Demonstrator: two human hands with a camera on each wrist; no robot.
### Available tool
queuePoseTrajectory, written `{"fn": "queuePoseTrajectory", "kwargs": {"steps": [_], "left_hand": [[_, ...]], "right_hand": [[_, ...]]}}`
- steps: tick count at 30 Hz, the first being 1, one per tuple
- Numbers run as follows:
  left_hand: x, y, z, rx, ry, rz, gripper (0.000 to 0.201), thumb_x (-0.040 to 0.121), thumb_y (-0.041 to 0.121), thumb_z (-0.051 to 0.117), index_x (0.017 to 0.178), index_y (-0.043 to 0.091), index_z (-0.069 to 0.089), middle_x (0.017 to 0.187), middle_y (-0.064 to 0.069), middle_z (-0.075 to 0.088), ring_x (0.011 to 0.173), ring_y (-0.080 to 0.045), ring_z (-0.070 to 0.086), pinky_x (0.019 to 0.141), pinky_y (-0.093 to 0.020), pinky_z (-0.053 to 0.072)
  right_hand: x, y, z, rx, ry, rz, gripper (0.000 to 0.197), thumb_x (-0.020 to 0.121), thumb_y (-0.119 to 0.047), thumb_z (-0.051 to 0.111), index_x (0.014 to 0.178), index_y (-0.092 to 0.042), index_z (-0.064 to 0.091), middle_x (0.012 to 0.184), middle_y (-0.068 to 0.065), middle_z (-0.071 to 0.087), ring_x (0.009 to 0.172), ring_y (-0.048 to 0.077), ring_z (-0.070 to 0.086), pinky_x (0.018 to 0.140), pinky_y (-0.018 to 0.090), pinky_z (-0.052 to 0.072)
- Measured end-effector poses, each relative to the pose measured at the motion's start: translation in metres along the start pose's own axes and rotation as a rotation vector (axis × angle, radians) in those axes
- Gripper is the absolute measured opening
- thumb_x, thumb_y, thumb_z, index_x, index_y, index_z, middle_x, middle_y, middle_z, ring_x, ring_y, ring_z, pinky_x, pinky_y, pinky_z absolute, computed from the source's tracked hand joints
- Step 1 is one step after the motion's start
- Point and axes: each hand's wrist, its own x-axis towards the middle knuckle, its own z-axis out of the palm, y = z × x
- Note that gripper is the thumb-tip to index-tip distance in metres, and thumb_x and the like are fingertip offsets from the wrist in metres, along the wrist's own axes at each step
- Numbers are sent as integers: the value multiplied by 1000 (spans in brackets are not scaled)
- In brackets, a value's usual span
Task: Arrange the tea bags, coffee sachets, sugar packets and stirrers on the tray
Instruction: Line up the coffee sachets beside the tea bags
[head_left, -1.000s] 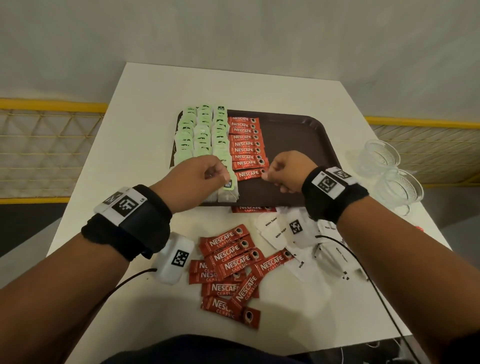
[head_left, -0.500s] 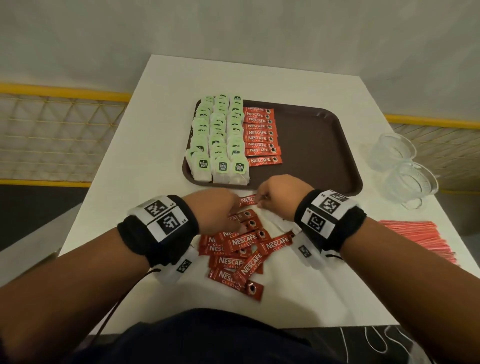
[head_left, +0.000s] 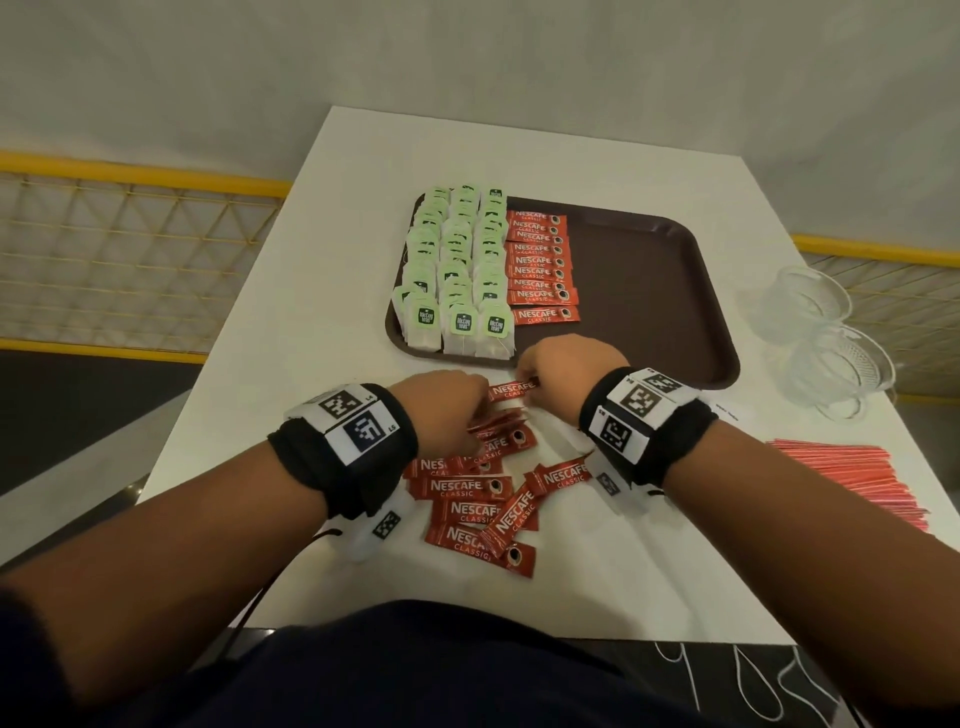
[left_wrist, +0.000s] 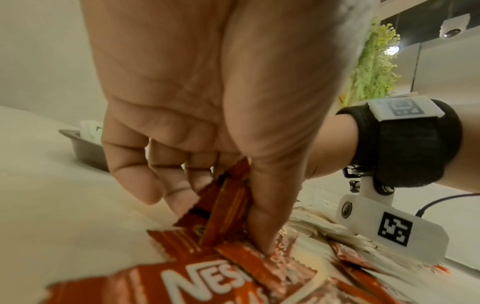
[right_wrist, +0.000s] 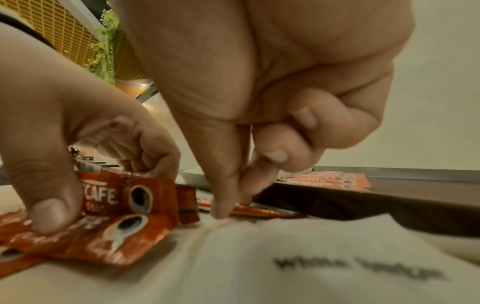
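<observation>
Pinching a flat red Nescafe coffee sachet (head_left: 511, 389) at its end w/ thumb & forefinger, right hand (head_left: 563, 371) knuckles-up, just short of dark brown plastic tray (head_left: 649, 291), left hand (head_left: 441, 410) gripping upright red sachets (left_wrist: 226, 197) over loose pile on white tabletop (head_left: 322, 338).

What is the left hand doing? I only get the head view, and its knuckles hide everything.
Observer: The left wrist view shows the left hand gripping a bunch of coffee sachets between thumb and fingers.
Operator: And the right hand?
Observer: In the right wrist view, the right hand pinches the end of a single sachet lying flat on the table.
Operator: Anything beneath that wrist?
Observer: A white sugar packet with blurred print, just in front of the tray.
</observation>
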Motion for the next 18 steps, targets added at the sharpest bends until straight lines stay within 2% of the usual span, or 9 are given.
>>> {"fn": "queuePoseTrajectory", "kwargs": {"steps": [5, 9, 11, 15, 18], "left_hand": [[0, 0, 1, -12, -9, 7, 45, 88, 35, 69, 125, 14, 56, 113, -6, 57, 88, -17, 54, 72, -27, 41], [0, 3, 2, 5, -2, 9, 40, 87, 33, 68, 121, 14, 56, 108, -4, 55, 90, -21, 57, 75, -29, 46], [-1, 4, 1, -13, 17, 15, 38, 89, 29, 66, 121, 14, 55, 112, -6, 58, 93, -22, 59, 76, -29, 47], [-1, 0, 1, -71, 28, 11, 37, 89, 27, 66, 121, 16, 52, 111, -4, 62, 88, -18, 55, 73, -27, 42], [-1, -2, 0, -77, 19, 28, 33, 93, 30, 61, 122, 14, 55, 113, -6, 64, 92, -20, 60, 75, -28, 45]], "right_hand": [[1, -2, 3, -23, 0, -2, 18, 87, -26, 64, 104, -19, 65, 99, 0, 66, 91, 23, 63, 78, 35, 53], [2, -3, 2, -16, 3, -9, 14, 87, -24, 65, 99, -17, 63, 97, 0, 65, 89, 22, 62, 70, 31, 47], [2, -4, 2, -5, 4, -5, 15, 86, -24, 66, 100, -18, 64, 100, 0, 65, 91, 22, 62, 74, 32, 49], [1, -3, 1, 24, -5, -5, 22, 87, -28, 66, 108, -24, 66, 106, -3, 66, 95, 20, 62, 81, 32, 51], [4, -2, -1, 14, -6, -11, 17, 90, -26, 60, 103, -24, 70, 104, -2, 68, 93, 21, 64, 80, 33, 53]]}}
